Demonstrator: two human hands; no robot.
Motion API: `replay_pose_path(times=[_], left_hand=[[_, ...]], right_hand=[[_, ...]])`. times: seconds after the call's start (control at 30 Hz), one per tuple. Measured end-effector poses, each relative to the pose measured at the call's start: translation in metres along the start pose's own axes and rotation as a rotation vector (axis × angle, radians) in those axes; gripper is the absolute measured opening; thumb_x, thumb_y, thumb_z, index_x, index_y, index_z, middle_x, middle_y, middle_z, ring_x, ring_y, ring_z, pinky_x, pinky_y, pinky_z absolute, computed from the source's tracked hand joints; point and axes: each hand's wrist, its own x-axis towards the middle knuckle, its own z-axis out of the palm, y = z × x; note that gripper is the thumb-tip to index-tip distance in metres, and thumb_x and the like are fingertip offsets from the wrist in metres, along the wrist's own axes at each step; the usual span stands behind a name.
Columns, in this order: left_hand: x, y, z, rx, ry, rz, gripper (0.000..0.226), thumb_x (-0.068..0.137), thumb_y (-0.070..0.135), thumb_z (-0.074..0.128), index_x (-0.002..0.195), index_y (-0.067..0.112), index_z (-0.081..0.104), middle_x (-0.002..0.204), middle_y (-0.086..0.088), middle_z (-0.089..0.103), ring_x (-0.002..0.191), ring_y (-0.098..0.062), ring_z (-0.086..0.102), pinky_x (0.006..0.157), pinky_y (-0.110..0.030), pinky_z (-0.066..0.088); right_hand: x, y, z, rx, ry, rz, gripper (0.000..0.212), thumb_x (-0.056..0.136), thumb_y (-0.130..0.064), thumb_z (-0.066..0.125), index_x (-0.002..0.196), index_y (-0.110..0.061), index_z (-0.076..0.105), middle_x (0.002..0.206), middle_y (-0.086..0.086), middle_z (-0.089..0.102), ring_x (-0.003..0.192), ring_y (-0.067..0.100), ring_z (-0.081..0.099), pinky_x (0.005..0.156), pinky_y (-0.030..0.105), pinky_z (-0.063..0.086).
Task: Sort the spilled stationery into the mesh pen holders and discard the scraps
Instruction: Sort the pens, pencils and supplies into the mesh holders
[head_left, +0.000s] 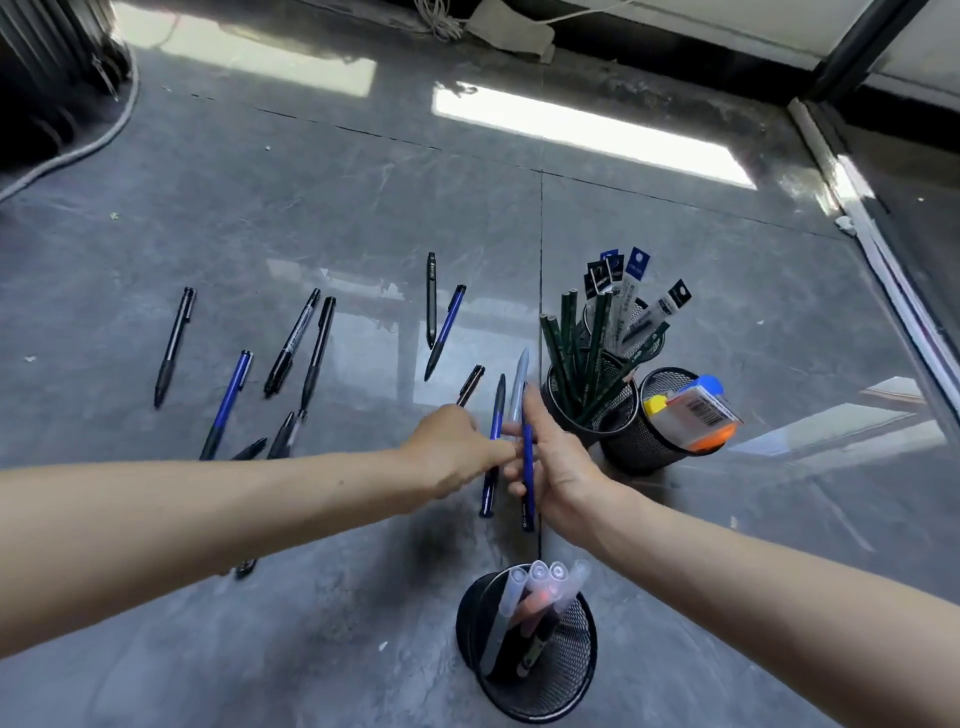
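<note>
Your left grip (457, 447) is reaching across from the left, and its fingertips are pinching a blue pen (492, 447) around the middle, holding it off the floor (311, 208). Your right grip (558, 467) is meeting it just beside. Its fingers are curling around a grey pen (519, 384) and a second blue pen (528, 478), both pointing away from you. The three pens are lying nearly parallel between your two hands.

Just to the right, a mesh holder (621, 410) is standing with green pencils (576, 353) fanning out of it. Touching it behind, a rear holder (635, 314) is carrying refill packs (636, 265). A third holder (639, 447) on the right is carrying a barcoded packet (701, 410) and coloured pieces. Nearest you, a tilted holder (566, 670) is holding clear-capped markers (540, 577).

To the left, loose pens are lying scattered on the floor: a black pen (174, 348) far left, a blue floor pen (228, 405) near your left forearm, and others between them and your hands.
</note>
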Motion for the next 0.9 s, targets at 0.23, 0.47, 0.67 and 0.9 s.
replay_pose_path(times=[0.23, 0.47, 0.67, 0.9], left_hand=[[0.018, -0.010, -0.028, 0.013, 0.078, 0.121, 0.024, 0.083, 0.019, 0.057, 0.060, 0.012, 0.054, 0.044, -0.001, 0.045, 0.043, -0.019, 0.044, 0.046, -0.023, 0.035], [0.091, -0.007, -0.048, 0.698, 0.431, 0.149, 0.029, 0.095, 0.026, 0.048, 0.114, 0.005, 0.045, 0.114, -0.017, 0.056, 0.103, -0.037, 0.056, 0.070, -0.036, 0.035], [0.090, 0.005, -0.044, 0.438, 0.323, 0.122, 0.023, 0.085, 0.015, 0.054, 0.065, 0.004, 0.047, 0.069, -0.011, 0.052, 0.069, -0.030, 0.051, 0.056, -0.028, 0.036], [0.014, -0.024, -0.037, -0.171, -0.049, 0.111, 0.020, 0.088, 0.009, 0.058, 0.068, 0.009, 0.056, 0.044, -0.001, 0.051, 0.039, -0.016, 0.051, 0.043, -0.023, 0.036]], right_hand=[[0.015, 0.004, 0.014, -0.144, 0.085, -0.055, 0.026, 0.100, -0.028, 0.043, 0.086, -0.008, 0.050, 0.046, 0.003, 0.046, 0.033, 0.009, 0.039, 0.037, 0.019, 0.032], [0.016, 0.005, 0.007, -0.111, -0.026, 0.022, 0.025, 0.097, -0.034, 0.049, 0.091, -0.010, 0.051, 0.050, 0.001, 0.034, 0.033, 0.008, 0.028, 0.033, 0.014, 0.022], [0.018, 0.004, 0.005, -0.096, -0.059, 0.031, 0.035, 0.092, -0.041, 0.056, 0.098, -0.007, 0.059, 0.055, 0.006, 0.045, 0.029, 0.007, 0.024, 0.034, 0.012, 0.020], [0.024, -0.001, 0.012, 0.112, -0.104, 0.121, 0.063, 0.092, -0.065, 0.032, 0.096, -0.007, 0.056, 0.056, 0.010, 0.045, 0.029, 0.010, 0.030, 0.033, 0.013, 0.023]])
